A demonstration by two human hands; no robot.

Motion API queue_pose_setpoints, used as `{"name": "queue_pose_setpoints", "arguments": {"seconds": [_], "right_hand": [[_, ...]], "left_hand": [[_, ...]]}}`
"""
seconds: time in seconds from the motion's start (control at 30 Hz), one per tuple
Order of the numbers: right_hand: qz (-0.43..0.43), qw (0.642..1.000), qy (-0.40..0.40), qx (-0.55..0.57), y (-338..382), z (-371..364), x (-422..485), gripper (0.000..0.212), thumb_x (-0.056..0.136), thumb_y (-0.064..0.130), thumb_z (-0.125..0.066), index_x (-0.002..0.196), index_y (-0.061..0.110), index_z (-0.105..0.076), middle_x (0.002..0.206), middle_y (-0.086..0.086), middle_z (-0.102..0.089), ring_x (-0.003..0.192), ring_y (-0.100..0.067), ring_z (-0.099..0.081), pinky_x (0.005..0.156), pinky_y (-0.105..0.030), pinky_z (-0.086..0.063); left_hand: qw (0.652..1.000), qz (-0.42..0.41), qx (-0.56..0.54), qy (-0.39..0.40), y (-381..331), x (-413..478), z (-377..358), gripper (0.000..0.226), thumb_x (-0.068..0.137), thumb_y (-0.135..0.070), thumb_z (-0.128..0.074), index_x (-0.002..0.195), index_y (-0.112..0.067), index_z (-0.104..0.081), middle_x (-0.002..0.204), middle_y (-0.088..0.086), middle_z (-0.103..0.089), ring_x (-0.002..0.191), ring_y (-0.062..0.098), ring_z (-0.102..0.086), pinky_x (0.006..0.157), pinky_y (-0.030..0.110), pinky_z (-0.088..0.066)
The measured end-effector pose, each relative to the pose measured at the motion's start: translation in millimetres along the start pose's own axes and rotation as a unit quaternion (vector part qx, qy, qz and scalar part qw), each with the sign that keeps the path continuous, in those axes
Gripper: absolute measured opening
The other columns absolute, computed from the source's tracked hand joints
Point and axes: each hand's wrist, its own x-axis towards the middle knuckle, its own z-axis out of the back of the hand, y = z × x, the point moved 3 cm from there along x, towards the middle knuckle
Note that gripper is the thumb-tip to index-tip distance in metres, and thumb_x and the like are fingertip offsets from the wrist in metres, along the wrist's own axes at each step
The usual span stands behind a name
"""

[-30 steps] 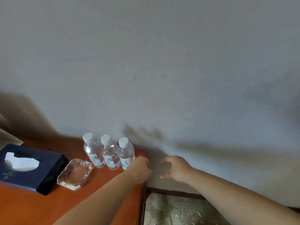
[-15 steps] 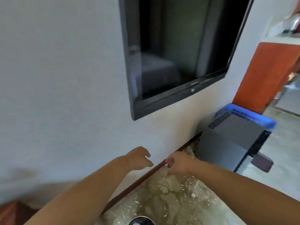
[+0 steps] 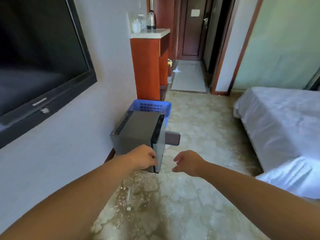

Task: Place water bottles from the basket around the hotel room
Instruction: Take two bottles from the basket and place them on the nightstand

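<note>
Two hands: the left hand (image 3: 143, 158) and the right hand (image 3: 188, 162) reach forward on bare forearms, low in the middle of the view, apart from each other with carpet (image 3: 190, 205) between them.
Left hand: its fingers are loosely curled toward the palm with nothing in them. It overlaps the near front corner of a dark grey box (image 3: 138, 134); whether it touches the box cannot be told.
Right hand: the fingers are relaxed and slightly spread, the thumb apart, and it is empty. It hangs above the carpet at 3 o'clock of the left hand.
Blue basket (image 3: 150, 105): plastic with a slotted side, on the floor at 12 o'clock from the hands, just behind the box. The box hides most of it, so its inside does not show.
Dark grey box: stands on the floor beside the wall (image 3: 107, 84), with vent slots along its top at the wall side and a glossy front turned toward 3 o'clock.
Brown object (image 3: 172, 138): flat and dark, just beside the box at its 3 o'clock; too blurred to name.
Cabinet (image 3: 145, 70): tall, of orange-red wood, at 12 o'clock beyond the basket.
Surface (image 3: 152, 32): the cabinet's pale top, carrying a kettle (image 3: 151, 19) and white cups (image 3: 136, 27).
Television (image 3: 39, 58): black, on the wall at 10 o'clock, its screen dark.
Bed (image 3: 280, 129): white sheets, at 3 o'clock.
Door (image 3: 192, 32): dark wood, at 1 o'clock, at the end of a narrow hallway.
</note>
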Motion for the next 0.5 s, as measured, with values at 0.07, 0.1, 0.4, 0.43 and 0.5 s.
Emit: {"name": "queue_pose_setpoints", "arguments": {"seconds": [0.07, 0.1, 0.4, 0.43, 0.5], "right_hand": [[-0.018, 1.0, -0.004, 0.011, -18, 15, 8, 0.044, 0.07, 0.023, -0.082, 0.108, 0.006, -0.066, 0.102, -0.007, -0.064, 0.097, -0.022, -0.062, 0.082, -0.026, -0.049], [-0.024, 1.0, -0.006, 0.014, -25, 21, 13, 0.046, 0.07, 0.025, -0.082, 0.109, 0.008, -0.066, 0.106, -0.007, -0.064, 0.097, -0.021, -0.063, 0.079, -0.026, -0.05], [-0.051, 0.998, -0.03, -0.01, -61, 73, 120, 0.046, 0.073, 0.029, -0.079, 0.114, 0.018, -0.063, 0.115, -0.001, -0.062, 0.085, -0.011, -0.058, 0.066, -0.013, -0.046], [-0.056, 0.998, -0.038, -0.01, -62, 83, 140, 0.046, 0.072, 0.029, -0.08, 0.114, 0.018, -0.063, 0.114, -0.001, -0.063, 0.085, -0.01, -0.058, 0.066, -0.013, -0.046], [-0.065, 0.997, -0.05, -0.007, -59, 103, 183, 0.046, 0.071, 0.028, -0.081, 0.113, 0.018, -0.063, 0.114, -0.001, -0.063, 0.086, -0.011, -0.059, 0.072, -0.017, -0.048]], "left_hand": [[1.0, -0.011, 0.005, 0.011, -17, 21, -1, 0.027, 0.086, -0.029, -0.063, 0.104, -0.009, -0.064, 0.104, 0.004, -0.056, 0.104, 0.021, -0.057, 0.093, 0.03, -0.042], [1.0, -0.012, 0.007, 0.019, -23, 31, -2, 0.03, 0.086, -0.029, -0.063, 0.11, -0.01, -0.063, 0.109, 0.005, -0.057, 0.112, 0.023, -0.056, 0.097, 0.032, -0.041], [0.997, -0.011, 0.024, 0.066, -35, 170, 27, 0.055, 0.081, -0.026, -0.071, 0.131, -0.011, -0.052, 0.135, 0.006, -0.053, 0.123, 0.022, -0.052, 0.105, 0.032, -0.041], [0.997, -0.012, 0.022, 0.066, -34, 190, 36, 0.056, 0.081, -0.026, -0.071, 0.131, -0.011, -0.052, 0.136, 0.007, -0.053, 0.122, 0.022, -0.052, 0.105, 0.032, -0.041], [0.997, -0.014, 0.021, 0.068, -33, 232, 56, 0.057, 0.081, -0.026, -0.071, 0.132, -0.011, -0.052, 0.137, 0.007, -0.051, 0.123, 0.022, -0.051, 0.105, 0.032, -0.041]]}}
